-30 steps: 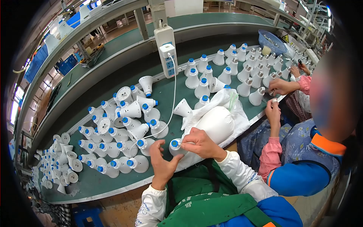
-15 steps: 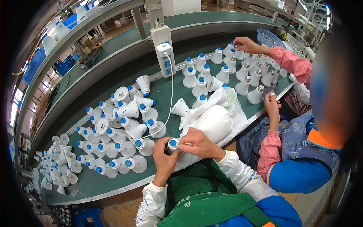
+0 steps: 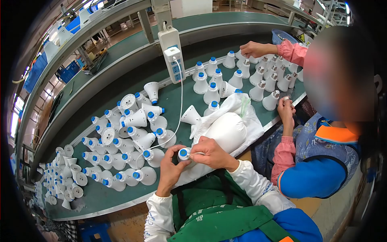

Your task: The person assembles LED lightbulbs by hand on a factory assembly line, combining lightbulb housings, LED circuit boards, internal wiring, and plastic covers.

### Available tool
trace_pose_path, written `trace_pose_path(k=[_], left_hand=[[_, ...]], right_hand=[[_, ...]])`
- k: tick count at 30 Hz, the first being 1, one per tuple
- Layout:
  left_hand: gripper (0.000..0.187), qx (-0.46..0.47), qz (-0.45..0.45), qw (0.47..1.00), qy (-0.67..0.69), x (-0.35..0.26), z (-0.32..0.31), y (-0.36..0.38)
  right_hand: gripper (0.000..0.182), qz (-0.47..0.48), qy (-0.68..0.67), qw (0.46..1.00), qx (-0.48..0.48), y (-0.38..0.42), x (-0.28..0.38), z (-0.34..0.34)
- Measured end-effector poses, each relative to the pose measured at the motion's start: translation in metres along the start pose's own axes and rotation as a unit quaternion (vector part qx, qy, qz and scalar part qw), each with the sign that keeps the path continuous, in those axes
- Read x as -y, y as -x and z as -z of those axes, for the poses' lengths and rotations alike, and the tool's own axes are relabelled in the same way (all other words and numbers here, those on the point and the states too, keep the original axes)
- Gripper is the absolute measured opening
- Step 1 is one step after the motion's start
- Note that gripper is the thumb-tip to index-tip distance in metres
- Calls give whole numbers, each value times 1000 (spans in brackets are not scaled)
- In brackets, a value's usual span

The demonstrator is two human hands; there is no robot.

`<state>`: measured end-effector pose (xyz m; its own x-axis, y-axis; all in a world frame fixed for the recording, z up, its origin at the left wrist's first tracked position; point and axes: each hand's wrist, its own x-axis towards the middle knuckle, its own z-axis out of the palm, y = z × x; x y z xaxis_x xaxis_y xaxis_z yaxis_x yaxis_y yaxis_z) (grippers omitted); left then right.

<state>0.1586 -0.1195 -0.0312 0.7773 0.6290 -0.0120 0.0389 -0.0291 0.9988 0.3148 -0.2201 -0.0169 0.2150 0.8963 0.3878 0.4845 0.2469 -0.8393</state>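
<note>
A white cone-shaped bulb housing with a blue cap [image 3: 184, 153] stands upright at the near edge of the green belt. My left hand [image 3: 171, 167] is closed around its left side, thumb in front. My right hand [image 3: 214, 154] is pinched at the right of the cap; what sits between those fingertips is too small to make out. Just beyond my right hand lies a stuffed white plastic bag [image 3: 229, 131]. Left of my hands, many similar bulb housings [image 3: 145, 176] stand or lie on the belt [image 3: 121, 197].
A white power strip [image 3: 171, 56] on a post trails a white cable [image 3: 182, 109] across the belt. On the right, a co-worker's hand [image 3: 258, 49] reaches among bulbs with metal caps [image 3: 271, 101], while their other hand [image 3: 285, 111] stays near the edge. A blue basket [image 3: 283, 37] sits beyond.
My hands stay at the same bulb housing, with the left fingers shifted slightly. The co-worker's head and upper body have leaned left, and their far hand has moved slightly left in view.
</note>
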Motion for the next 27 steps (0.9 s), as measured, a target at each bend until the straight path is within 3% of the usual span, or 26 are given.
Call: trace_pose_path(k=[1,3,7,9,13,15,18,25,27], left_hand=[[56,0,0,1000,0,-1,0,-1],[50,-19,-98,991,-87,-3,0,-2],[51,-62,-41,991,-111,-2,-5,0],[54,-14,9,1000,1,1,-2,-1],[54,7,-9,1000,13,-2,0,-3],[49,-71,-80,993,-47,-10,-9,0],[51,-32,-8,998,-44,3,-2,-1],[54,7,-18,1000,12,1,1,-4],[51,-19,-67,996,-59,-1,-3,-4]], right_hand=[[10,-5,1,1000,1,0,1,0],[8,-11,1,1000,4,-1,0,0],[9,-3,9,1000,11,-2,-3,1],[9,-5,10,1000,9,-1,-2,1],[8,-8,4,1000,-2,-2,-2,0],[8,-7,5,1000,-2,-1,-2,0],[9,-11,-1,1000,-6,-2,-2,0],[9,-13,5,1000,-7,-2,-5,-1],[9,-13,8,1000,-6,-2,-5,-1]])
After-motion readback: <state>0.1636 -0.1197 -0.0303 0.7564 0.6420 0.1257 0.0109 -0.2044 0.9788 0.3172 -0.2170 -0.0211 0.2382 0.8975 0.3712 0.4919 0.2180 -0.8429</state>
